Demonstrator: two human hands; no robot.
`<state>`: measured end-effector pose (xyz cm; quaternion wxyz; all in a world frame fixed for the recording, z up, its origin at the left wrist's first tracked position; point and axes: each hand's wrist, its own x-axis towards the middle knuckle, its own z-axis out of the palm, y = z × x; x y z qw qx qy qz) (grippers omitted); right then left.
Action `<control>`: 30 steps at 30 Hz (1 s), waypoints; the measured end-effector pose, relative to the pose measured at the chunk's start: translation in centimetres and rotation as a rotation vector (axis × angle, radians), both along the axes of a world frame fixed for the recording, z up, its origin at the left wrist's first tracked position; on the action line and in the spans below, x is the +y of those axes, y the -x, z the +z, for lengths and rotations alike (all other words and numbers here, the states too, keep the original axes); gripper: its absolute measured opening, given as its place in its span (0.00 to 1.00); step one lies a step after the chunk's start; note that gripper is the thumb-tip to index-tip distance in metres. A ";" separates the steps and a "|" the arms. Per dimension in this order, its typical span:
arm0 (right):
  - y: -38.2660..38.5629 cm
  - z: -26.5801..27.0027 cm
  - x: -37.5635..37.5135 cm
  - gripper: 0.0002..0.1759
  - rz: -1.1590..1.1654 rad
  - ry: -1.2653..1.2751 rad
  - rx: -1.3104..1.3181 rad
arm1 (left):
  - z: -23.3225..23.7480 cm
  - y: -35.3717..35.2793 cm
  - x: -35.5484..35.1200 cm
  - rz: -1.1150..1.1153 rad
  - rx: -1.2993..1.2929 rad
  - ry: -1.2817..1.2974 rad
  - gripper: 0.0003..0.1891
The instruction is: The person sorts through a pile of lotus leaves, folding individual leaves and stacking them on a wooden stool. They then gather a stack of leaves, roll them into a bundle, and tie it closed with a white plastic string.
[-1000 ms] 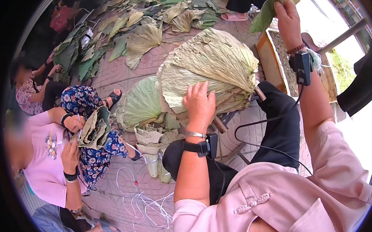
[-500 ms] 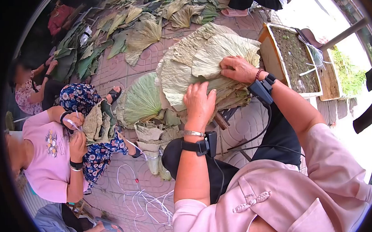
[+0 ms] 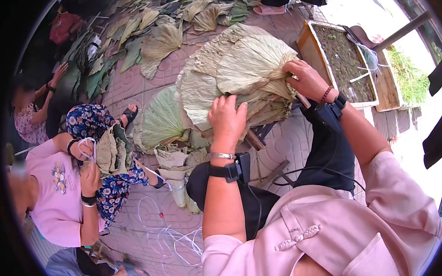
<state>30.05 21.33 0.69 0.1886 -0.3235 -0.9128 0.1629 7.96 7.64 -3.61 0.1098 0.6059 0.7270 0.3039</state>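
Observation:
In front of me a stack of large dried lotus leaves (image 3: 199,84) rests on a low support, its wooden end showing beneath. My left hand (image 3: 227,119) lies on the near edge of the stack, fingers extended over the leaves. At the right side, my right hand (image 3: 308,82) has its fingers curled on the gathered base of the pale top leaf (image 3: 249,60). That leaf fans out leftward, its veins running to the held end. Below the stack's left side is a greener folded leaf (image 3: 163,116), with rolled leaf bundles (image 3: 173,165) beside my knee.
To the left, a person in a pink shirt (image 3: 56,194) holds a leaf bundle (image 3: 114,150) and white string. Loose white string (image 3: 173,238) lies on the paving. Leaves (image 3: 162,42) are spread at the back. A soil-filled planter box (image 3: 346,58) stands right.
My right hand has moved right, from the top leaf's surface to its gathered base. My left hand stays on the near edge. The view has shifted slightly.

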 end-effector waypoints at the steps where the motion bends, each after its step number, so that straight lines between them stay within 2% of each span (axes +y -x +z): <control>1: 0.2 -0.3 0.2 0.11 0.006 -0.047 -0.009 | -0.1 0.0 0.0 0.000 -0.002 -0.002 0.17; 3: 0.2 -0.7 0.5 0.10 0.011 -0.096 -0.016 | -0.2 0.1 0.0 -0.001 -0.002 -0.005 0.17; 5: 0.3 -0.9 0.6 0.10 0.035 -0.216 -0.143 | -0.2 0.2 0.0 -0.016 -0.022 -0.018 0.17; 8: 0.2 -1.0 1.2 0.11 0.023 -0.156 -0.210 | 0.1 0.2 -0.1 -0.020 -0.046 -0.015 0.17; 12: 0.7 -1.1 0.8 0.12 0.040 -0.193 -0.141 | -0.2 0.3 0.1 -0.027 -0.035 -0.022 0.17; 20: 0.6 -1.6 1.8 0.16 0.043 -0.023 -0.162 | -0.3 0.4 0.0 -0.033 -0.047 -0.035 0.17; 30: 1.0 -1.4 1.7 0.10 0.081 -0.102 -0.241 | -0.2 0.3 -0.1 -0.037 -0.054 -0.032 0.17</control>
